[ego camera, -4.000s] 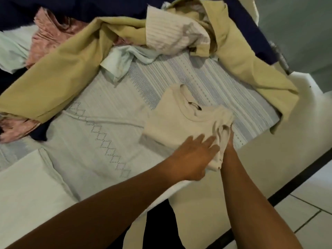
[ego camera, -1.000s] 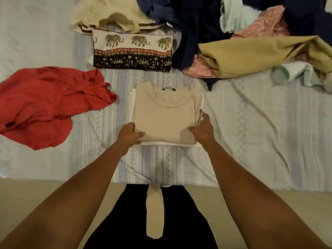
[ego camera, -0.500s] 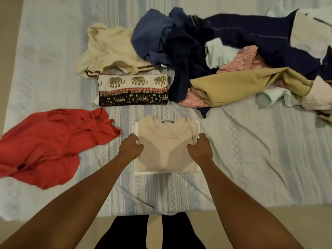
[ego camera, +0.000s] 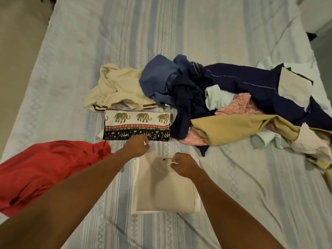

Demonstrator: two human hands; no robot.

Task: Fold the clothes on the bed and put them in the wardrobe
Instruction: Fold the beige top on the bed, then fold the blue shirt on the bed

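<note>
A folded beige shirt (ego camera: pixel 161 189) lies on a folded white piece near the bed's front edge. My right hand (ego camera: pixel 183 165) hovers over the shirt's collar end with its fingers curled, and nothing shows in its grip. My left hand (ego camera: pixel 136 146) is just beyond the shirt's far left corner, over the bedsheet, also curled and holding nothing. A folded elephant-print cloth (ego camera: pixel 138 126) lies directly behind my left hand. Unfolded clothes are heaped at the right: navy pieces (ego camera: pixel 242 87), a tan garment (ego camera: pixel 230 128) and a pink one (ego camera: pixel 240 106).
A crumpled red garment (ego camera: pixel 45 169) lies at the left front of the bed. A cream garment (ego camera: pixel 116 90) sits behind the elephant cloth. The striped bedsheet (ego camera: pixel 125 42) stretches bare toward the far end. Beige floor (ego camera: pixel 18 33) borders the bed's left side.
Both hands have left the sides of the folded beige shirt and moved forward toward its collar end, fingers curling. The view has tilted up, showing more of the bed.
</note>
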